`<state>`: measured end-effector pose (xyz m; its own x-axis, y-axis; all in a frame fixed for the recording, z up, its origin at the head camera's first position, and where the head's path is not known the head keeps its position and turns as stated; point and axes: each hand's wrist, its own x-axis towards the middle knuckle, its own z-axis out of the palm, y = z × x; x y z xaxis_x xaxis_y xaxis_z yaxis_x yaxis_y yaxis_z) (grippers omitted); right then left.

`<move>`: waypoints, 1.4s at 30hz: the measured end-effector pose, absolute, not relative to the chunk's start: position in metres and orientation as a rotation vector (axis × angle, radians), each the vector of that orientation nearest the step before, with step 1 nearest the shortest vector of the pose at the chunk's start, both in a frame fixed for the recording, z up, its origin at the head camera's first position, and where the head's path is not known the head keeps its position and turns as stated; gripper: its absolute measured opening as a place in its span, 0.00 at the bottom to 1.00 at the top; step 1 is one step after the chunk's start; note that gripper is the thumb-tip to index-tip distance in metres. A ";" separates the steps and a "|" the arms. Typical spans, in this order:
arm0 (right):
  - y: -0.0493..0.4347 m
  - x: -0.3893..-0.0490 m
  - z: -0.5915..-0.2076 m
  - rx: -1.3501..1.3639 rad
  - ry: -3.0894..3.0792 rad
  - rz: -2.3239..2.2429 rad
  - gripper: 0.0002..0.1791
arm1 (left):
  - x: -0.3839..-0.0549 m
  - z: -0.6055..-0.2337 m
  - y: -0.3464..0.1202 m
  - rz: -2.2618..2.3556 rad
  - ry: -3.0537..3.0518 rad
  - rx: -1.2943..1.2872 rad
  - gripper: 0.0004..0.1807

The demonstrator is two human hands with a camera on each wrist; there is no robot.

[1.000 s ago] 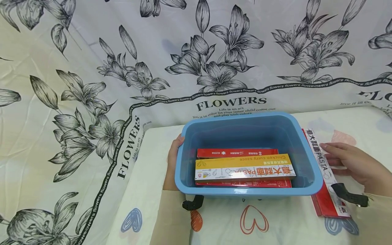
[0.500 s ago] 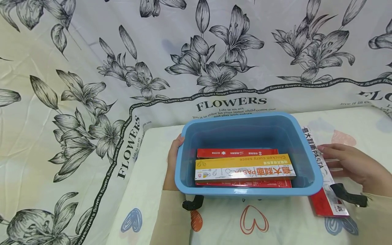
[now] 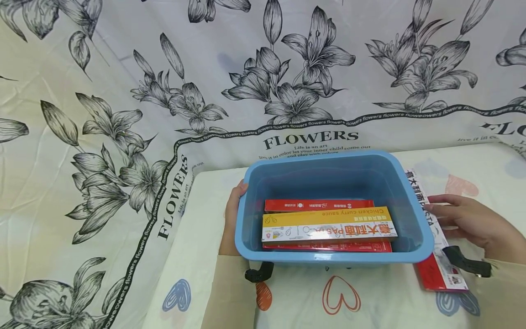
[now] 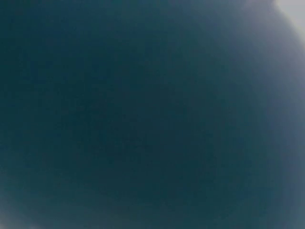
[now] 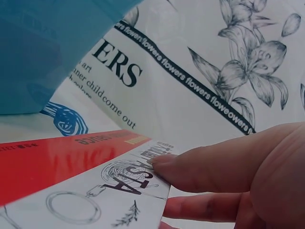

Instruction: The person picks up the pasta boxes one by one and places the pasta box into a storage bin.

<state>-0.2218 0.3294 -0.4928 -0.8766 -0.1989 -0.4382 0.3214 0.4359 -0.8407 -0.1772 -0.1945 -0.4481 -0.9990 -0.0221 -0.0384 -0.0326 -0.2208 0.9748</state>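
Note:
A blue plastic tub [image 3: 320, 258] stands mid-table in the head view. My left hand [image 3: 233, 208] grips its left side, thumb at the rim; the other fingers are hidden behind the wall. To the tub's right lies a red-and-white pasta box [image 3: 439, 249], partly covered by the tub's rim. My right hand [image 3: 466, 221] holds this box's right edge. In the right wrist view, the thumb presses on the white printed face of the pasta box [image 5: 128, 191], and the other fingers reach along its side edge. A dark blue surface [image 4: 152, 114] fills the left wrist view.
Inside the tub, a yellow-and-white pasta box [image 3: 328, 225] lies across red boxes, one showing behind it [image 3: 318, 205] and red printed cardboard in front [image 3: 328, 247]. A heart-patterned cloth [image 3: 304, 297] covers the table. Flower-printed fabric [image 3: 205, 59] hangs behind and at left.
The pasta box at right has shifted slightly left, further under the tub's rim, and my right hand has moved left with it. My left hand and the tub have stayed put.

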 end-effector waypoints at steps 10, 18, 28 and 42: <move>0.327 -0.222 -0.491 0.121 2.226 -1.457 0.46 | -0.177 -0.448 -0.196 2.443 1.966 -0.078 0.34; 0.326 -0.223 -0.492 0.098 2.240 -1.447 0.45 | -0.178 -0.449 -0.197 2.462 1.965 -0.064 0.35; 0.327 -0.220 -0.488 0.077 2.305 -1.424 0.45 | -0.175 -0.446 -0.195 2.467 1.964 -0.045 0.33; 0.335 -0.221 -0.485 0.175 2.275 -1.582 0.51 | -0.175 -0.449 -0.197 2.460 1.966 -0.058 0.32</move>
<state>-0.2209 0.3351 -0.4848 -0.9266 -0.1033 -0.3616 0.3031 0.3642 -0.8806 -0.1748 -0.1970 -0.4493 -0.9993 -0.0293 -0.0240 -0.0169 -0.2203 0.9753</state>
